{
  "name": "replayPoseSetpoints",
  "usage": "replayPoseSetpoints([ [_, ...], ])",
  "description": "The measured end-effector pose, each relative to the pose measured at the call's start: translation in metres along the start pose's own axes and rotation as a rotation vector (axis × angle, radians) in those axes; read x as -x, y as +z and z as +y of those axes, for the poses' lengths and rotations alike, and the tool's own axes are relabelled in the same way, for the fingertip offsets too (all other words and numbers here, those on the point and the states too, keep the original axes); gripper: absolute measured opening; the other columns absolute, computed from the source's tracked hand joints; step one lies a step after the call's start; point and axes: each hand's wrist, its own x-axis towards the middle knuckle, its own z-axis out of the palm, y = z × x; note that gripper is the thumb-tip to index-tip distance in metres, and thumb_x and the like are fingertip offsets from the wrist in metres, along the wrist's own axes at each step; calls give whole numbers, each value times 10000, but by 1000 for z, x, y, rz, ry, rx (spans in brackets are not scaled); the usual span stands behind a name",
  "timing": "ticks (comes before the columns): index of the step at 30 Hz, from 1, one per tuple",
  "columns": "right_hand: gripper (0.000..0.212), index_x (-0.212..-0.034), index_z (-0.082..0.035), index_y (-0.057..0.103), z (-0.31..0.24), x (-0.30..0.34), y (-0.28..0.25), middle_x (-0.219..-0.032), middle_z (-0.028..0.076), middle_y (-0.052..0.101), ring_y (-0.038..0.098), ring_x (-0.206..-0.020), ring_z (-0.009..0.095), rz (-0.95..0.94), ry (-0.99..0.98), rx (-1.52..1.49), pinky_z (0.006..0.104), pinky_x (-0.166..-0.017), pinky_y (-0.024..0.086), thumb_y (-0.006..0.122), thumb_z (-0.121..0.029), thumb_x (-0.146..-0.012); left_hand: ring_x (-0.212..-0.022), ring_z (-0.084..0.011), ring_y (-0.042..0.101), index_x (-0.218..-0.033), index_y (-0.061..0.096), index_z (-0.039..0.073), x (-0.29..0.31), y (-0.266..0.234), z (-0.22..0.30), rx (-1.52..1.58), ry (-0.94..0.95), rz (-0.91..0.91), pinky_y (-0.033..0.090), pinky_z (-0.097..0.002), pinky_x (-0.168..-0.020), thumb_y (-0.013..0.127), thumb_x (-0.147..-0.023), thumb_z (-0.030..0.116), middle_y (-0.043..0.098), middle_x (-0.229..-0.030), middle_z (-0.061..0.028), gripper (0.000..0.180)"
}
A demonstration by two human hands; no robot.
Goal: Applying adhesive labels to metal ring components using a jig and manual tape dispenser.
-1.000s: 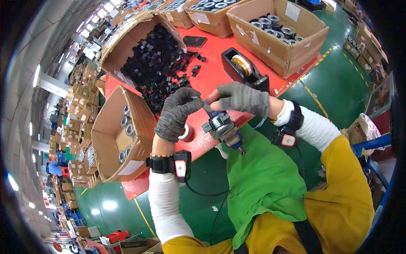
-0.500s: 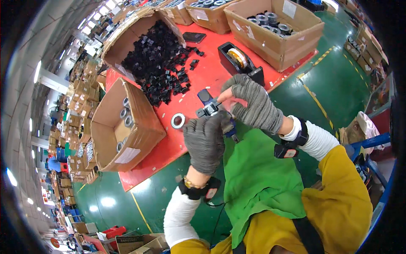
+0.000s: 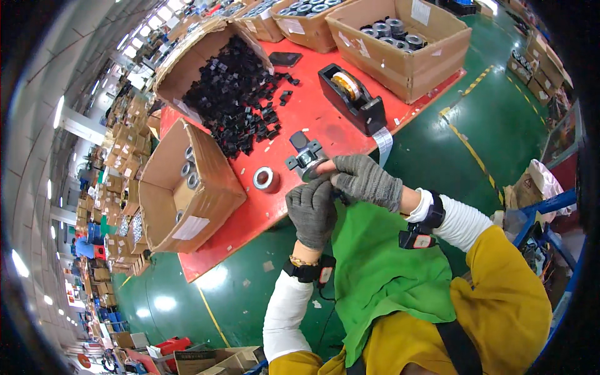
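Observation:
At the near edge of the red table, a silver metal ring (image 3: pixel 307 167) with black clip-like pieces on it sits at a small blue-and-black fixture (image 3: pixel 300 140). My right hand (image 3: pixel 369 182), in a grey knit glove with a bare index fingertip, has closed its fingers on the ring's near right side. Just below it, my left hand (image 3: pixel 310 211), gloved in grey, is closed with its fingertips close to my right fingers; what they pinch is hidden. Left of the fixture lies a loose metal ring (image 3: pixel 265 179) with a reddish-brown inside.
Black clips (image 3: pixel 234 100) spill from a tipped carton (image 3: pixel 181 59). A carton with rings (image 3: pixel 203 212) stands at left, another (image 3: pixel 400 69) at back right. A black tape dispenser (image 3: pixel 353 97) has a strip of tape (image 3: pixel 383 147) hanging over the edge. A dark phone (image 3: pixel 285 59) lies behind.
My right hand has moved down and toward me, from above the fixture to the ring's near side. My left hand has drawn back slightly, down and right. The ring and tape strip now show.

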Motion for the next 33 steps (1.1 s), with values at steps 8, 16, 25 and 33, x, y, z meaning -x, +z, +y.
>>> replayPoseSetpoints([
  [8, 595, -1355, -108, 259, -19, 15, 30, -914, 38, 527, 372, -485, 59, -128, 499, -1318, 197, -423, 334, 529, -126, -825, -816, -268, 533, -981, 537, 85, 29, -26, -13, 100, -203, -14, 398, -384, -715, 646, -674, 81, 565, -912, -84, 326],
  [16, 150, -949, -51, 516, 3, -13, 50, -648, -43, 449, 374, -486, 46, -228, 393, -2051, 187, -420, 301, 482, -169, -863, -785, -247, 541, -1049, 522, 22, 5, -40, -19, 284, -518, -106, 453, -342, -697, 650, -700, 44, 535, -928, -119, 372],
  [25, 410, -1116, -55, 531, 18, 49, -25, -867, 64, 589, 578, -673, 140, -99, 518, -568, 282, -585, 473, 579, -309, -798, -815, -149, 529, -1145, 484, 36, -29, -17, -41, 425, -478, -277, 448, -278, -702, 701, -709, 87, 543, -969, -58, 490],
  [33, 447, -961, -39, 570, 42, 54, 13, -847, 156, 599, 590, -718, 315, -341, 338, 118, 422, -626, 474, 594, -430, -747, -864, -127, 522, -1076, 516, 13, -27, -12, -49, 491, -604, -346, 450, -267, -737, 666, -753, 64, 549, -957, -35, 360],
])
